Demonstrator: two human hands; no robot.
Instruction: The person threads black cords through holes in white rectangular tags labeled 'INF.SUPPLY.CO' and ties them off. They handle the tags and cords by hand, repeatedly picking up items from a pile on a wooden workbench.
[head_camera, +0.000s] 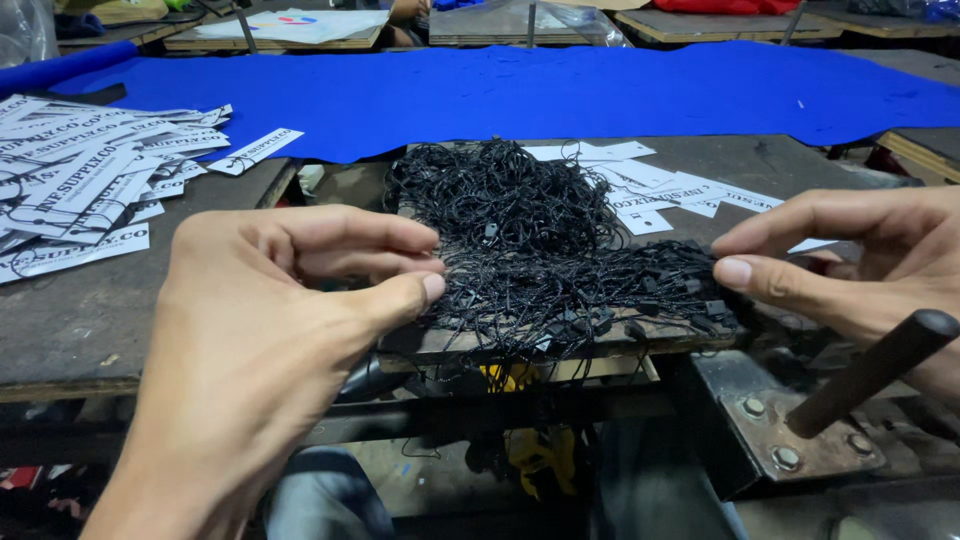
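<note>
Over cords (530, 250) — hands (both pinching).

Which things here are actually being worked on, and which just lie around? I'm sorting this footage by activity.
In hand:
left hand and right hand, both pinching at the tangled pile of black string loops

Lying about:
white printed tags at left
more white tags behind the pile
blue cloth
black lever handle

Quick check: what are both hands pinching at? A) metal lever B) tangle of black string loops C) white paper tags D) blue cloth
B: the left hand and right hand both pinch at opposite edges of the tangle of black string loops; the white paper tags and blue cloth lie untouched.
</note>
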